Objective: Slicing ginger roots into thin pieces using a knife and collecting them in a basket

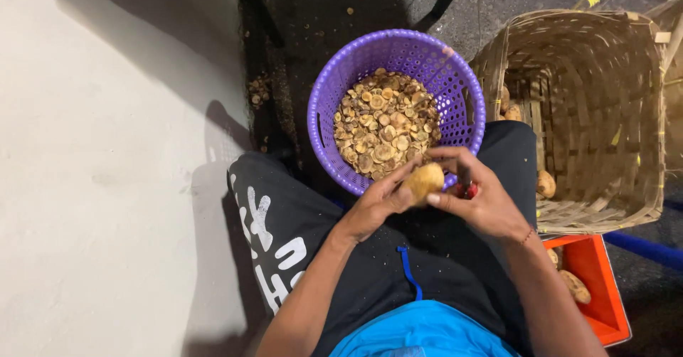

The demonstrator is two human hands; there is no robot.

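I sit with a purple perforated basket (324,126) between my knees; it holds several small tan cut slices (384,126). My left hand (377,204) holds a yellowish round fruit (425,180) just over the basket's near rim. My right hand (480,199) presses on the same fruit from the right, fingers curled over its top, with a small red-handled tool (469,190) partly hidden in the palm.
A large woven bamboo basket (590,115) stands at the right with a few round fruits (546,183) inside. An orange crate (594,286) with more fruits sits by my right leg. A pale wall (107,165) fills the left; dark wet ground lies ahead.
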